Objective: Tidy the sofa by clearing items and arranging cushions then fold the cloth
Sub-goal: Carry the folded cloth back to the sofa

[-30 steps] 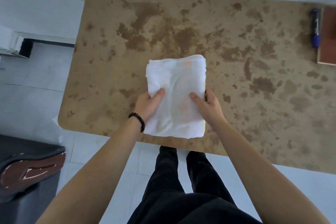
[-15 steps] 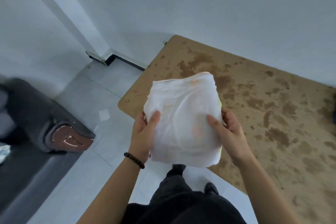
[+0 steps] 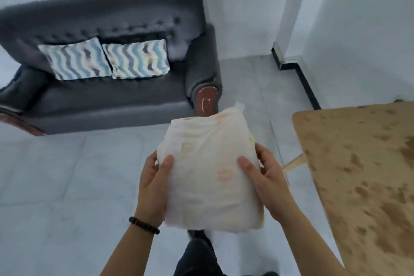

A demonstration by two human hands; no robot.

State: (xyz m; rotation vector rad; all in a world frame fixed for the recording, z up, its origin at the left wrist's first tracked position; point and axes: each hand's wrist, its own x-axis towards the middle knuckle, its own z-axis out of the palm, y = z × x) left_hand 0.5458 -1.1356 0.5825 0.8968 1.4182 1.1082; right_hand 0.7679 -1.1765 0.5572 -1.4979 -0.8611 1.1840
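Note:
A folded white cloth [image 3: 208, 170] with faint orange marks hangs in the air over the floor, held between both hands. My left hand [image 3: 153, 182] grips its left edge, thumb on top; a dark bead bracelet sits on that wrist. My right hand [image 3: 265, 177] grips the right edge the same way. Ahead and to the left stands a dark grey sofa [image 3: 107, 98]. Two wavy blue-striped cushions, the left cushion [image 3: 76, 61] and the right cushion [image 3: 136, 59], lean side by side against its backrest.
A stained brown table [image 3: 363, 168] fills the right side, its corner close to my right hand. A white wall corner with black skirting [image 3: 300, 80] rises behind it. Pale grey tiled floor [image 3: 67, 181] lies between me and the sofa.
Both hands lifted the folded cloth off the table and carried it left. The view swung from the table round to the sofa, which now shows in full.

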